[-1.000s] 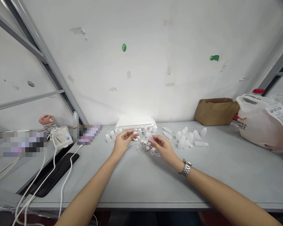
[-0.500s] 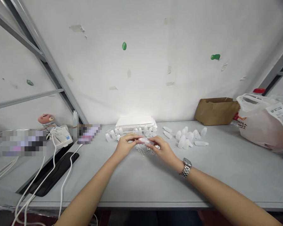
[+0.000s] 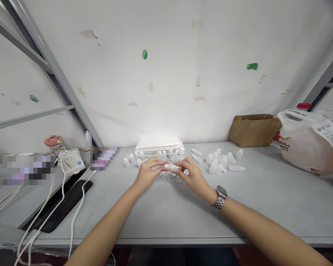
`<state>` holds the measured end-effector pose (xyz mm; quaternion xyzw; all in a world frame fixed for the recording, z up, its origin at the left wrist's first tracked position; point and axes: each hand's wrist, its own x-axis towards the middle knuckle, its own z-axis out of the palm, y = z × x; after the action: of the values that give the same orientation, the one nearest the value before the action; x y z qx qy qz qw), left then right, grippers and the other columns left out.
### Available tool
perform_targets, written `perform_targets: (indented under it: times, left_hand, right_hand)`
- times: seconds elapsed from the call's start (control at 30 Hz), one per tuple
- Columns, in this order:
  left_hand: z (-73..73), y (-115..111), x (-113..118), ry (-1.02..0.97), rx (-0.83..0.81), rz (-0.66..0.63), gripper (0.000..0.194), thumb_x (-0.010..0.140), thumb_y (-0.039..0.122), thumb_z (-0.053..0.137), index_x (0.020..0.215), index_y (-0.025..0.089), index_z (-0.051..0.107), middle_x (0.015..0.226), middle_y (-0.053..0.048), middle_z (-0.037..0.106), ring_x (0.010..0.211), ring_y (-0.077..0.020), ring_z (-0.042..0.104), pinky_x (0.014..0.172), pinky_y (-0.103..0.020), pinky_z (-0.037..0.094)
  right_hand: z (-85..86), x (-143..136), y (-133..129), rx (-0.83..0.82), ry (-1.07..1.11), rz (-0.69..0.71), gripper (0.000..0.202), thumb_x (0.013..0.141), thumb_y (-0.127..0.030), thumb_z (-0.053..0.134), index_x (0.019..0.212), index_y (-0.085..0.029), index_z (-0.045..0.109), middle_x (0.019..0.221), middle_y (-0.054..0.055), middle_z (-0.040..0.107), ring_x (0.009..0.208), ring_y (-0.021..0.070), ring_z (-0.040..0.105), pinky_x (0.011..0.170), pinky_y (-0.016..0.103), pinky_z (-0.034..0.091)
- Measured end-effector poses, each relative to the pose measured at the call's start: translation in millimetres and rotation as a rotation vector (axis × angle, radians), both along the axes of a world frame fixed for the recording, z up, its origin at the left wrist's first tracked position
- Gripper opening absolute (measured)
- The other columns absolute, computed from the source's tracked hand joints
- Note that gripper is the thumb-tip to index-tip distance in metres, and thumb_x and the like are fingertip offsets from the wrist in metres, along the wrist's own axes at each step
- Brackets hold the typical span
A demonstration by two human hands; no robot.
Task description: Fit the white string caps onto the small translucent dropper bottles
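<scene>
Between my two hands, above the grey table point(image 3: 161, 218), lies a small translucent plastic bottle point(image 3: 172, 167), held sideways. My left hand point(image 3: 150, 173) pinches its left end with thumb and fingertips. The other end is gripped by my right hand point(image 3: 191, 173), whose wrist wears a metal-band watch point(image 3: 221, 195). Thin white strings point(image 3: 165, 178) lie on the table just beneath the hands. Behind them stand several small bottles with string loops point(image 3: 132, 158), partly hidden by my fingers. To the right is a loose group of similar translucent bottles point(image 3: 218, 162), some upright, some lying down.
A stack of white cards or boxes point(image 3: 159, 142) rests against the wall. A brown paper bag point(image 3: 254, 131) and a white plastic bag point(image 3: 305, 144) stand at the right. On the left are a black pad point(image 3: 63, 207), white cables point(image 3: 79, 210), a power strip point(image 3: 72, 162) and blurred phones point(image 3: 104, 158).
The held bottle has turned slightly to lie more level, and both hands have shifted only a little. At the far left edge, part of another person's hand has come into view.
</scene>
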<state>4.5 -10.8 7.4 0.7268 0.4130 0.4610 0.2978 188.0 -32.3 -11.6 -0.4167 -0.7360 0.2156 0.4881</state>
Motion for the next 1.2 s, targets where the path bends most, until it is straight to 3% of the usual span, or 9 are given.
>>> perform_targets:
  times: [0.27,0.47,0.6,0.77,0.9,1.1,1.2]
  left_hand:
    - [4.2,-2,5,-0.118,-0.103,-0.012,0.018,0.067,0.030,0.065,0.082,0.023,0.071,0.091,-0.003,0.070,0.090,-0.0213,0.061,0.084,-0.033,0.046]
    - [2.2,2,4,-0.228,-0.178,-0.017,0.028,0.063,0.027,0.068,0.090,0.021,0.069,0.091,-0.003,0.071,0.094,-0.0220,0.061,0.086,-0.036,0.047]
    - [2.9,3,4,-0.270,-0.242,-0.047,0.020,0.063,0.027,0.068,0.081,0.019,0.070,0.090,-0.004,0.071,0.092,-0.0222,0.062,0.085,-0.035,0.048]
    - [-0.5,6,6,-0.383,-0.426,-0.069,0.034,0.064,0.033,0.068,0.094,0.018,0.067,0.093,-0.007,0.070,0.091,-0.0210,0.062,0.087,-0.036,0.045]
    - [-3.8,6,7,-0.430,-0.485,-0.083,0.032,0.064,0.037,0.069,0.088,0.016,0.069,0.096,-0.009,0.069,0.091,-0.0212,0.061,0.087,-0.035,0.044]
    - [-4.2,4,9,-0.428,-0.458,-0.063,0.029,0.065,0.035,0.068,0.085,0.015,0.070,0.094,-0.009,0.069,0.089,-0.0203,0.060,0.084,-0.033,0.043]
    - [-5.6,3,10,-0.460,-0.460,-0.025,0.030,0.066,0.036,0.067,0.085,0.014,0.070,0.090,-0.009,0.070,0.086,-0.0195,0.060,0.084,-0.033,0.042]
  right_hand:
    - [5.2,-6,0,-0.299,0.273,-0.028,0.026,0.069,-0.040,0.065,0.088,-0.022,0.063,0.073,0.001,0.056,0.064,0.0145,0.052,0.057,0.028,0.044]
    - [8.8,-7,-1,-0.514,0.425,0.104,0.029,0.069,-0.042,0.063,0.082,-0.016,0.060,0.061,0.000,0.059,0.053,0.0126,0.054,0.053,0.027,0.043]
    - [5.5,-8,1,-0.555,0.507,0.169,0.034,0.072,-0.045,0.059,0.089,-0.016,0.057,0.058,-0.001,0.059,0.049,0.0113,0.055,0.050,0.025,0.043]
    - [6.7,-9,2,-0.581,0.522,0.187,0.035,0.070,-0.051,0.058,0.070,-0.016,0.056,0.059,0.000,0.060,0.046,0.0101,0.053,0.046,0.024,0.041]
    - [7.6,-8,1,-0.626,0.511,0.207,0.039,0.072,-0.053,0.056,0.063,-0.016,0.055,0.055,-0.001,0.058,0.043,0.0094,0.051,0.045,0.023,0.039]
    - [3.9,-8,3,-0.679,0.515,0.259,0.041,0.072,-0.056,0.053,0.066,-0.015,0.056,0.057,0.000,0.059,0.045,0.0096,0.052,0.047,0.023,0.040]
    - [3.1,-9,3,-0.656,0.478,0.232,0.038,0.071,-0.052,0.058,0.080,-0.015,0.058,0.063,0.000,0.061,0.049,0.0106,0.055,0.050,0.024,0.042]
